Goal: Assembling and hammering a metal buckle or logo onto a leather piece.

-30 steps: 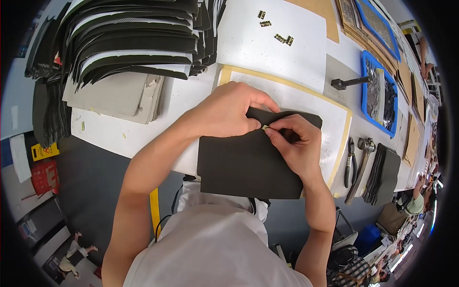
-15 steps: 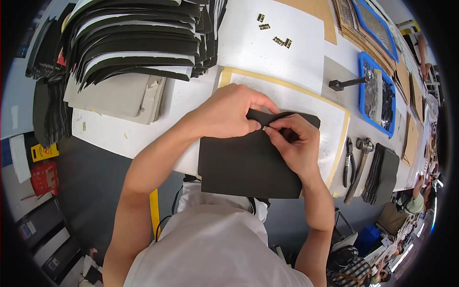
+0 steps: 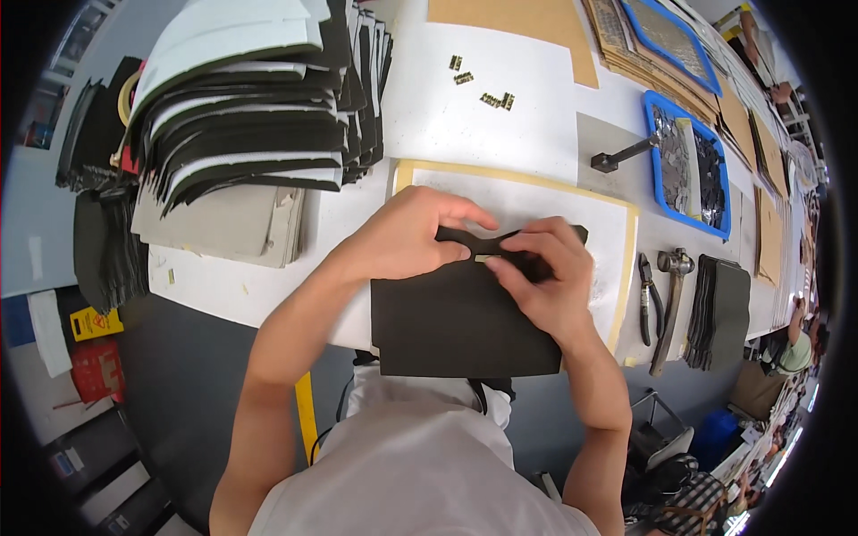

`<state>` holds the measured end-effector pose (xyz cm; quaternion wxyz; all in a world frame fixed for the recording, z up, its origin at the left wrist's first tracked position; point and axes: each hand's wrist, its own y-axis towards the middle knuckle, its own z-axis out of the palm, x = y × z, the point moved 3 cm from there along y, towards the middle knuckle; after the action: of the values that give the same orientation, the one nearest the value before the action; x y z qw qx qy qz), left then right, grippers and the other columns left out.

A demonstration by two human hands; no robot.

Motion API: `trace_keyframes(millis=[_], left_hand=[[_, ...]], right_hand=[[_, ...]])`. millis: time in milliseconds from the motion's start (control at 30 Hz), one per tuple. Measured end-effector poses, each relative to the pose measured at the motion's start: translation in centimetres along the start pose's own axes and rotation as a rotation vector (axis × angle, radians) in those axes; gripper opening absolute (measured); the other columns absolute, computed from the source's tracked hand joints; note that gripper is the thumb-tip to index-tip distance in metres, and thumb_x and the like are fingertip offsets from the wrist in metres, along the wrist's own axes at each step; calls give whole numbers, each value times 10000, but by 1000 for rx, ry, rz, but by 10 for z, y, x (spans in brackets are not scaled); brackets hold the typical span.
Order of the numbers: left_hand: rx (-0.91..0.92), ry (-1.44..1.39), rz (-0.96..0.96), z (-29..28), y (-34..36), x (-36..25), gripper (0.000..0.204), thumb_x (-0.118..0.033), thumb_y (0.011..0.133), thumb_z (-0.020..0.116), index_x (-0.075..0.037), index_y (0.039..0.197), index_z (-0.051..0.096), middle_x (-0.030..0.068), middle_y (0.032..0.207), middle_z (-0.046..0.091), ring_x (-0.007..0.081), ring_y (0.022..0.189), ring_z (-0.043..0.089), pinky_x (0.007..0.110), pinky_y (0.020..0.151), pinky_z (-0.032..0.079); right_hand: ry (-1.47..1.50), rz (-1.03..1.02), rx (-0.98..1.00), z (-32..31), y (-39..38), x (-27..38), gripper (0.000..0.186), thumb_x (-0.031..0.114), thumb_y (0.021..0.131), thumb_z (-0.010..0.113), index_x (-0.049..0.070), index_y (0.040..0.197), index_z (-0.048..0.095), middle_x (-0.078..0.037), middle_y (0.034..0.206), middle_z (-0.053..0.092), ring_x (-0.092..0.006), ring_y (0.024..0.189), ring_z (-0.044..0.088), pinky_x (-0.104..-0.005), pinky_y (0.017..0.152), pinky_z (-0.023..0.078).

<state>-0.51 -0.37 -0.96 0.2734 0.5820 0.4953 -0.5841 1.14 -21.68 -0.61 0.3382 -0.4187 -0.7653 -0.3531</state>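
A black, leather-like sheet [image 3: 465, 322] lies in front of me, its far edge bent up. My left hand [image 3: 416, 230] pinches that raised edge between thumb and fingers. A small gold-coloured metal piece [image 3: 484, 258] sits at the bend, between my two hands. My right hand [image 3: 552, 272] is closed around the raised edge on the other side, its thumb tip beside the metal piece. Under the sheet is a white board [image 3: 612, 259] bordered with yellow tape. Further away, several small metal pieces [image 3: 496, 101] rest on a white sheet [image 3: 527, 143].
Stacked black and white panels [image 3: 241, 134] stand at the far left on grey boards [image 3: 214, 228]. To the right are pliers [image 3: 651, 299], a hammer [image 3: 672, 304] and black strips [image 3: 719, 313]. A black tool [image 3: 617, 156] lies beside a blue tray [image 3: 651, 134]. The table's front edge is near my body.
The right thumb and index finger have spread slightly, and more of the gold metal piece shows. Both hands still hold the raised edge. The whole view has shifted a little.
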Motion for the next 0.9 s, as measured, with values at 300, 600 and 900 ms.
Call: trace_keyframes(millis=[300, 600, 900], left_hand=[[-16, 19, 34, -7, -2, -5, 443, 61, 779, 792, -13, 1211, 728, 77, 1191, 748, 210, 1113, 702, 334, 970, 547], [-103, 23, -33, -1, -5, -11, 435, -29, 754, 878, -32, 1171, 752, 63, 1111, 766, 158, 1018, 703, 310, 917, 550], [-107, 7, -128, -1, -9, -14, 399, -37, 785, 855, -47, 1168, 745, 89, 1017, 779, 141, 911, 721, 275, 814, 549]], right_hand=[[80, 179, -122, -34, -3, -14, 277, -31, 732, 820, 64, 984, 753, -60, 904, 735, -235, 950, 656, -354, 922, 479], [242, 108, -126, -34, -4, -6, 236, -67, 745, 813, 38, 945, 744, -61, 872, 730, -200, 884, 663, -320, 876, 498], [257, 31, -129, -33, -7, -7, 215, -74, 744, 814, 25, 919, 737, -63, 877, 737, -199, 882, 668, -321, 852, 526]])
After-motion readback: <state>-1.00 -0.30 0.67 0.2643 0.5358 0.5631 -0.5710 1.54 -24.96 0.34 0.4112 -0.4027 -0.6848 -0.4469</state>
